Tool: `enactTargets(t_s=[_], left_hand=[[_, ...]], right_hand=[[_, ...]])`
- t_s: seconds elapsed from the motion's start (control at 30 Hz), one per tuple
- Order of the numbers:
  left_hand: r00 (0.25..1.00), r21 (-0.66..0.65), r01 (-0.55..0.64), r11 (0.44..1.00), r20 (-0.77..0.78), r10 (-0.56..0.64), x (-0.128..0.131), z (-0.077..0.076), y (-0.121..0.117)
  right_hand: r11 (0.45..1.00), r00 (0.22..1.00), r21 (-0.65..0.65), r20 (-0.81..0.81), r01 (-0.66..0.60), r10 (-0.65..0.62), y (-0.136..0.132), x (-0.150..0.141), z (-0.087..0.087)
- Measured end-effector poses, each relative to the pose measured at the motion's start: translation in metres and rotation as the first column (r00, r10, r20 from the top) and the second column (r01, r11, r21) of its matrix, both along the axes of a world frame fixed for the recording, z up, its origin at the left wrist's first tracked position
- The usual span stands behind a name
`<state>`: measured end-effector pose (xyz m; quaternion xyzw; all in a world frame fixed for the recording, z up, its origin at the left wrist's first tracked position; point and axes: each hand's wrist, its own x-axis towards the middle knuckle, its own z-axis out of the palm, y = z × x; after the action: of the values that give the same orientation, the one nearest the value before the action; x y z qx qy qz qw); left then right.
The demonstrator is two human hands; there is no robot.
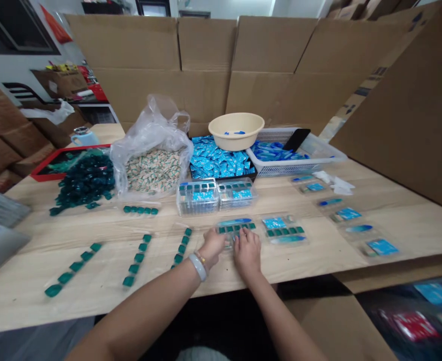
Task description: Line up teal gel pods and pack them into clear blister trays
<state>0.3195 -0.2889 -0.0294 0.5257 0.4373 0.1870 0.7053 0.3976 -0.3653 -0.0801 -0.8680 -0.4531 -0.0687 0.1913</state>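
Note:
A clear plastic tray [228, 246] lies in front of me, holding a blue pen-like stick [236, 221] and a row of dark green squares [230, 229]. My left hand [211, 246] is closed at its left end, fingers bent against the edge. Over the lower right part, my right hand [248, 253] has its fingers bent down onto the tray, their tips by the green row. What lies beneath the fingertips is hidden. Just right of it is a second filled tray [286, 230] with a blue packet, green squares and a blue stick.
Rows of green squares [139, 257] lie at left. Behind stand stacked filled trays [198, 203], a bag of small packets [153, 170], a green pile [87, 178], blue packets [221, 163], a cream basin [236, 143] and a white basket [299, 167]. More trays [381, 246] lie right.

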Motion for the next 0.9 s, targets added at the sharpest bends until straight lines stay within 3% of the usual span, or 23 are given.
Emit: enactTargets(t_s=[0.17, 0.3, 0.47, 0.57, 0.67, 0.73, 0.83, 0.87, 0.9], left_hand=[[0.995, -0.046, -0.073, 0.996, -0.069, 0.07, -0.006, 0.018, -0.001], [0.994, -0.135, -0.098, 0.986, -0.053, 0.092, -0.002, 0.016, -0.007], [0.989, -0.177, -0.145, 0.973, -0.035, 0.141, 0.001, 0.005, -0.007], [0.993, -0.241, -0.042, 0.97, 0.098, 0.068, -0.01, 0.005, -0.002], [0.965, -0.329, 0.101, 0.939, 0.262, -0.012, -0.014, 0.014, 0.004], [0.952, -0.359, 0.143, 0.922, 0.304, -0.029, -0.007, 0.022, 0.004], [0.94, -0.389, 0.187, 0.902, 0.338, -0.049, 0.015, 0.027, -0.003], [0.94, -0.399, 0.199, 0.895, 0.337, -0.058, 0.021, 0.026, -0.007], [0.941, -0.408, 0.209, 0.889, 0.331, -0.069, 0.026, 0.024, -0.01]], right_hand=[[0.982, 0.98, -0.071, 0.112, 0.173, -0.165, 0.014, 0.029, 0.028], [0.978, 0.992, -0.193, 0.116, 0.075, -0.054, 0.023, 0.044, 0.029], [0.989, 0.99, -0.075, 0.066, 0.127, -0.122, 0.018, 0.038, 0.02], [0.992, 0.992, 0.016, -0.005, 0.123, -0.123, 0.012, 0.039, 0.024], [0.984, 0.984, 0.133, -0.149, 0.12, -0.1, 0.002, 0.059, 0.035], [0.964, 0.922, 0.211, -0.381, 0.162, -0.071, -0.012, 0.083, 0.044], [0.943, 0.662, 0.233, -0.749, 0.239, 0.017, -0.044, 0.127, 0.052], [0.934, 0.607, 0.216, -0.795, 0.283, 0.0, -0.056, 0.142, 0.052], [0.918, 0.607, 0.199, -0.793, 0.344, -0.056, -0.068, 0.156, 0.051]])
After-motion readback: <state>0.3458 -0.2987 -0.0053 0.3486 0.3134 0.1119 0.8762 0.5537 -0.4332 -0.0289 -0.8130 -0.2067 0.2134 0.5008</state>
